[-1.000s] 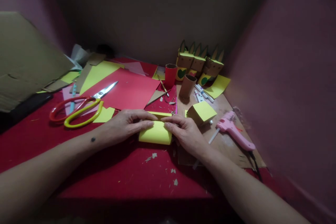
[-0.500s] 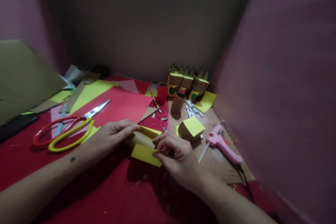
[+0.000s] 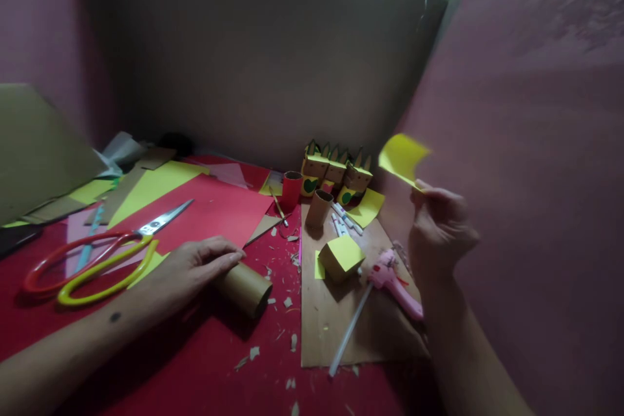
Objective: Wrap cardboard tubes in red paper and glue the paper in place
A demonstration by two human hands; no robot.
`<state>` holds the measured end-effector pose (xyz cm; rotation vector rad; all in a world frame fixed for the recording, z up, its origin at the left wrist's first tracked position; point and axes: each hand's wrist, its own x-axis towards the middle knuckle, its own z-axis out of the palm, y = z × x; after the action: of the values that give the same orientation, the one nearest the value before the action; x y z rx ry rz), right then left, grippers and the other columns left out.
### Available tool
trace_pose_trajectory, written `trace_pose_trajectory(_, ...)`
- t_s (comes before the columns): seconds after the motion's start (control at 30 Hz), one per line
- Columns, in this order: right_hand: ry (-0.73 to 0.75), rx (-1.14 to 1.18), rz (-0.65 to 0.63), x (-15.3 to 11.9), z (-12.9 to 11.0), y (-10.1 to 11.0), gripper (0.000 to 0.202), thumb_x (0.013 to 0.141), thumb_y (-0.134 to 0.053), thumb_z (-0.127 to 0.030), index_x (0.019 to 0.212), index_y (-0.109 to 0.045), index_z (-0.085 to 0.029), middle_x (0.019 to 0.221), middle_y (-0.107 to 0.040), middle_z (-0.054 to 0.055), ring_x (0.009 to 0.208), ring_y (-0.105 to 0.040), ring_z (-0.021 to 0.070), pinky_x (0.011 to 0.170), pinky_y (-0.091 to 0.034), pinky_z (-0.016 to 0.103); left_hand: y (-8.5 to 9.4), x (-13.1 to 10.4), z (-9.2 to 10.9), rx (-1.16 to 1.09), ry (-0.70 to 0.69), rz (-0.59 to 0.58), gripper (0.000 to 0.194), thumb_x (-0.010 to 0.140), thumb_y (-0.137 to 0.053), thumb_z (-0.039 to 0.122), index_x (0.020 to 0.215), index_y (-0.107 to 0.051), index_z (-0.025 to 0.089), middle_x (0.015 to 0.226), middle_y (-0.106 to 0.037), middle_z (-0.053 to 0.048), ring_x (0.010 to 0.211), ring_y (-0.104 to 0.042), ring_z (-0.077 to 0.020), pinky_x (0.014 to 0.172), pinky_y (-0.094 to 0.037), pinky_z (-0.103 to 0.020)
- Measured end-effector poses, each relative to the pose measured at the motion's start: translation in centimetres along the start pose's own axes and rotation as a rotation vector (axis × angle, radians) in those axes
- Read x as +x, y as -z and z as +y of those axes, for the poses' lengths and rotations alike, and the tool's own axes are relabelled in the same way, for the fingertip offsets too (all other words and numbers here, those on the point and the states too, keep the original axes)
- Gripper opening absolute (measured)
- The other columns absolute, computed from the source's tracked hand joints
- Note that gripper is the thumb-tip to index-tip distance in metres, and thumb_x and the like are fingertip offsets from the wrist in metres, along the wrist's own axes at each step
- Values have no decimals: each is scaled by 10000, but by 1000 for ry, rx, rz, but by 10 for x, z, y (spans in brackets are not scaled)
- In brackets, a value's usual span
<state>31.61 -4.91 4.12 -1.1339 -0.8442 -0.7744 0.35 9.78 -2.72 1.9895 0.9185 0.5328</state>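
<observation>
The left hand (image 3: 195, 266) lies palm down on the red table cover (image 3: 170, 364), its fingers draped loosely over the left end of a bare cardboard tube (image 3: 244, 287) that rests on its side near the middle; the fingers steady it without closing around it. The right hand (image 3: 439, 227) is raised at the right, above the table, with its fingers pinched shut on the lower edge of a yellow paper piece (image 3: 402, 157), which curls up and to the left in the air.

Under that raised hand a pink glue gun (image 3: 394, 281) lies on a flat cardboard sheet (image 3: 336, 331), its glue stick pointing toward the near edge. A small yellow-topped box (image 3: 341, 257) sits on the same sheet just left of the gun. Farther back stand an upright cardboard tube (image 3: 319, 208), a red-covered tube (image 3: 291, 190), some white markers (image 3: 344, 221) and a row of finished tube figures (image 3: 336, 172) against the dark back wall. To the left, orange-and-yellow scissors (image 3: 92, 257) lie across a red paper sheet (image 3: 205, 208), with a yellow sheet (image 3: 151, 185) beyond. Paper scraps litter the cover near the lying tube.

A second ago both hands pressed the yellow paper around the tube on the table. Since then the right hand has lifted the paper clear and carried it up to the right, leaving the tube uncovered, while the left hand has stayed on the tube.
</observation>
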Motion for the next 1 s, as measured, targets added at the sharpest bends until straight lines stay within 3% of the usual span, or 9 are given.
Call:
trace_pose_trajectory(0.07,-79,-260,-80,1,24,0,220,889,-595,-358,964,-674,-167,1011,-774,111,963,-743,225,895,-563,364,0,1,-4,22,-32,21,421,806,-578,645,830,-744,259,825,-732,-7,788,-657,-244,680,-476,-289)
trace_pose_trajectory(0.13,-209,-477,-276,-3,41,1,273,901,-524,-355,990,-685,-154,992,-778,135,938,-738,252,859,-550,370,0,0,-5,28,-53,24,417,822,-567,636,837,-737,256,835,-729,-8,802,-657,-245,701,-473,-295)
trace_pose_trajectory(0.33,-381,-643,-755,-12,66,-5,293,764,-620,-169,1016,-766,-137,963,-797,139,886,-743,265,810,-538,328,0,-4,0,46,-97,5,392,871,-518,584,835,-719,249,845,-713,-26,801,-652,-251,718,-464,-325)
trace_pose_trajectory(0.47,-406,-740,-907,-8,64,-6,441,758,-616,-87,1178,-739,-139,1096,-778,152,1004,-733,293,883,-534,358,1,-3,0,43,-110,18,396,844,-546,605,830,-735,257,848,-722,-17,804,-656,-252,724,-466,-313)
trace_pose_trajectory(0.63,-348,-763,-898,2,20,3,359,862,-576,-153,1184,-725,-99,1268,-697,211,1152,-668,341,1002,-483,449,1,-4,5,-19,-28,1,435,815,-569,626,842,-747,230,830,-734,-37,793,-658,-263,687,-472,-319)
trace_pose_trajectory(0.73,-322,-517,-926,-8,-30,9,346,920,-570,-310,1189,-712,-145,1034,-765,148,874,-731,264,819,-564,406,-1,-10,16,-87,30,-54,460,794,-592,609,896,-751,190,845,-748,-74,791,-659,-275,670,-482,-333)
trace_pose_trajectory(0.8,-252,-228,-1066,-26,-63,12,332,936,-550,-371,1160,-715,-190,852,-760,94,751,-715,244,734,-575,406,-2,-13,22,-98,31,-98,431,784,-611,564,926,-754,183,876,-756,-76,812,-666,-265,684,-492,-321)
trace_pose_trajectory(0.87,-138,-77,-1267,-52,-89,10,314,920,-579,-352,1162,-706,-197,967,-758,117,836,-718,270,768,-582,438,-1,-14,25,-84,38,-97,431,797,-595,546,971,-748,183,771,-733,-46,712,-661,-228,623,-490,-298)
trace_pose_trajectory(1.0,-2,-146,-1491,-104,-107,-5,552,815,-730,-263,1333,-598,-123,1246,-663,211,1080,-655,381,877,-570,548,14,-9,18,19,38,166,461,845,-532,546,1044,-707,169,566,-623,11,514,-591,-183,530,-480,-293)
